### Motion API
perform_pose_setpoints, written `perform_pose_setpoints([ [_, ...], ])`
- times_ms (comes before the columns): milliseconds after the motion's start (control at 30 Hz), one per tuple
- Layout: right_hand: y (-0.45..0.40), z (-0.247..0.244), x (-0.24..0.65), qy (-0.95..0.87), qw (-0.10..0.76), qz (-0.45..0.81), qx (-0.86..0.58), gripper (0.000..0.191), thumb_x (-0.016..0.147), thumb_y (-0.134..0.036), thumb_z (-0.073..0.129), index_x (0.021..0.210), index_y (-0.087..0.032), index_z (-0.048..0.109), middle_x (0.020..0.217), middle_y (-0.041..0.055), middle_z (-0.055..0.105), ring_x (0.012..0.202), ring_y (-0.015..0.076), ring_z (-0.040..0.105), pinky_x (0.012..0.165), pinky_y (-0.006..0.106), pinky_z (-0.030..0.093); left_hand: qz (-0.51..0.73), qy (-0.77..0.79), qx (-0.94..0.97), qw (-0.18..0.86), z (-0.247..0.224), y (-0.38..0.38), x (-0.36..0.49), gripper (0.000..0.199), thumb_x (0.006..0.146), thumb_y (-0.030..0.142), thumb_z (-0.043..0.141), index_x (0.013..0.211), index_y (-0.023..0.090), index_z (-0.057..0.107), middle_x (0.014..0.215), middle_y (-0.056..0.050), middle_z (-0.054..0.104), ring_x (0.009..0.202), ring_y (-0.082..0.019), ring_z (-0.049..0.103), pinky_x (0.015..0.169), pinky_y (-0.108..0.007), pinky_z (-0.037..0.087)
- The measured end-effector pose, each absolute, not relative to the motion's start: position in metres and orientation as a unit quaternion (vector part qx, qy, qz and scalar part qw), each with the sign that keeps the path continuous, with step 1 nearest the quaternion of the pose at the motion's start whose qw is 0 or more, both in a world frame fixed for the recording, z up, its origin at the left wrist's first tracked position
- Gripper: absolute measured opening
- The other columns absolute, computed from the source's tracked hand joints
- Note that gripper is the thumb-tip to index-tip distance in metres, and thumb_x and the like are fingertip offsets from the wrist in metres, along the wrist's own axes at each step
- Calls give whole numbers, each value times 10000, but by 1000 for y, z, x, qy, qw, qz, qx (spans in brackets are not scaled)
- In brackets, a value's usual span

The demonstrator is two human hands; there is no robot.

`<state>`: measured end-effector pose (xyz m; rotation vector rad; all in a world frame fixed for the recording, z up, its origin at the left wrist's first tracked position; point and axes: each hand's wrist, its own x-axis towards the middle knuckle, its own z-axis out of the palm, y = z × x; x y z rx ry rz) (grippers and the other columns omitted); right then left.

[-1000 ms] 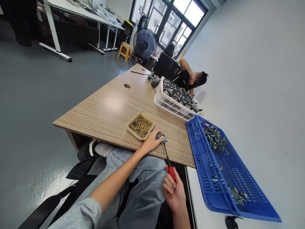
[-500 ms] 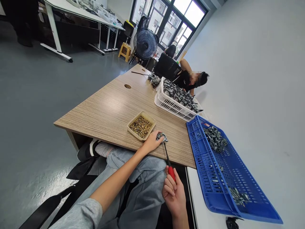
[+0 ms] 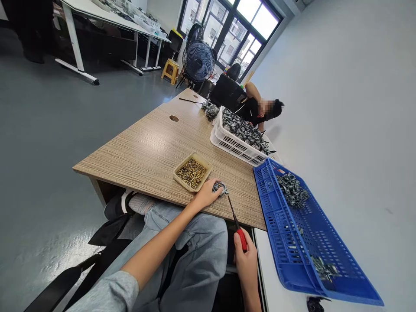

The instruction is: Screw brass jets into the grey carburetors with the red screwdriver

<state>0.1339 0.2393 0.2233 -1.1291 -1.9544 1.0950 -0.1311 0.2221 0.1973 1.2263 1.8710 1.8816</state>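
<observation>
Near the table's front edge, my left hand [image 3: 208,193] is closed on a small grey ring-shaped metal part [image 3: 224,188], pressing it against the wooden top. My right hand [image 3: 246,253] grips a screwdriver [image 3: 241,239] by its red handle. The dark shaft slants up and left, and its tip is at the lower right side of the metal part; whether it sits in a screw is too small to tell. Just behind my left hand stands a cream tray [image 3: 178,178] of brass-coloured screws [image 3: 192,172].
A blue crate [image 3: 276,216] on the right holds metal parts [image 3: 292,189]. Behind it, a white basket [image 3: 234,146] is heaped with grey and black assemblies [image 3: 243,130]. A person in black [image 3: 251,108] sits beyond the table [image 3: 143,147]. A fan [image 3: 198,61] stands farther back.
My right hand has shifted right with the screwdriver, and its grip on the handle has turned. The tip has moved slightly right along the metal part. My left hand has hardly moved.
</observation>
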Motion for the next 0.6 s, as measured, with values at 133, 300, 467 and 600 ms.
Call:
perform_pose_setpoints([
  [133,247,219,136,-788,290,329,-432,670,889,-697,652,1255,-145,755,1234,163,773,1146,331,711,957,413,555,640,639,413,108,198,221,-131,292,958,293,646,1213,156,679,1202,-129,761,1140,-277,707,1064,-421,536],
  [300,248,216,135,-805,275,320,-417,640,914,-665,633,1277,-151,750,1226,164,783,1160,336,720,989,419,545,640,639,414,106,197,221,-130,277,959,290,650,1207,170,677,1208,-119,761,1133,-264,706,1054,-403,540],
  [467,250,215,135,-810,270,322,-409,611,929,-643,628,1270,-150,749,1223,160,786,1151,331,727,997,418,542,642,636,414,106,195,223,-131,277,962,291,649,1204,160,672,1193,-122,761,1128,-262,706,1064,-409,534],
  [600,250,215,134,-815,264,318,-407,630,932,-649,612,1280,-140,738,1223,166,785,1158,333,724,1018,429,531,644,634,415,104,195,223,-131,271,962,294,648,1199,165,677,1190,-122,763,1137,-265,710,1075,-415,533],
])
